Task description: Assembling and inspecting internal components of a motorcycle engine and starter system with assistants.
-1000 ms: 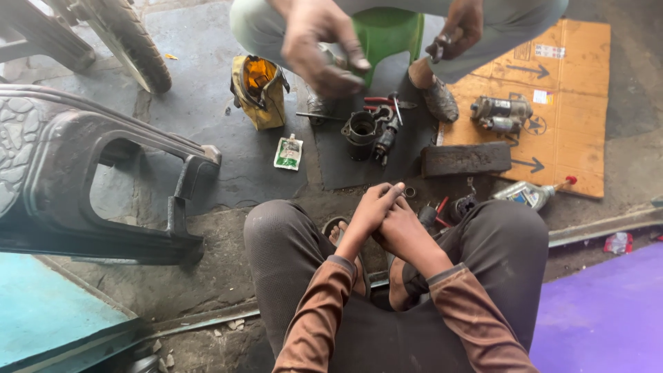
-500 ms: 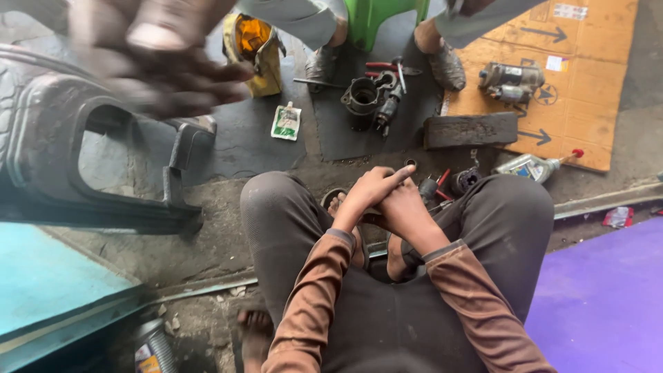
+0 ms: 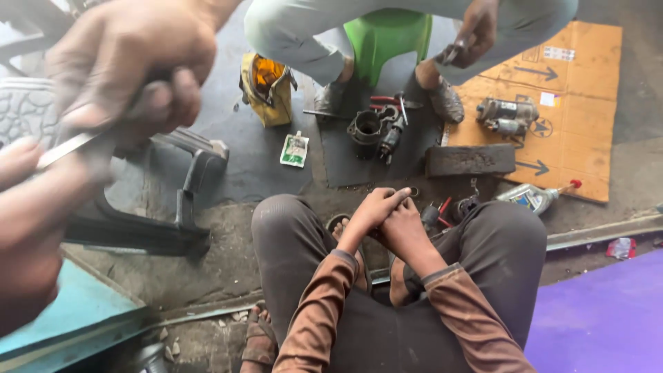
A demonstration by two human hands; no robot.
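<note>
Wearer squats on the concrete floor [image 3: 228,269].
- **Hands:** the left hand [image 3: 373,207] and right hand [image 3: 409,236] are folded together between the knees. The left grip is curled loosely over the right and holds no object. The right grip is mostly covered, so I cannot tell how far it is closed.
- **Nearest things:** red-handled tools [image 3: 442,207] and a small ring [image 3: 413,191] lie on the floor just beyond the knuckles, by the right knee.
- **Main risk:** a co-worker's hand [image 3: 138,62], blurred and very near the lens, holds a thin metal strip [image 3: 69,146]. A second blurred hand [image 3: 27,214] is at its other end, and I cannot tell whose it is. A slip of the strip this close could catch the wearer's face.
- **Second risk:** a shifted foot could scatter the ring and tools into the floor's cracks.
- **Third risk:** the plastic bottle [image 3: 535,197] lies on its side at the cardboard sheet [image 3: 587,159] edge. If its cap is loose it may leak towards the starter motor [image 3: 507,114].
</note>
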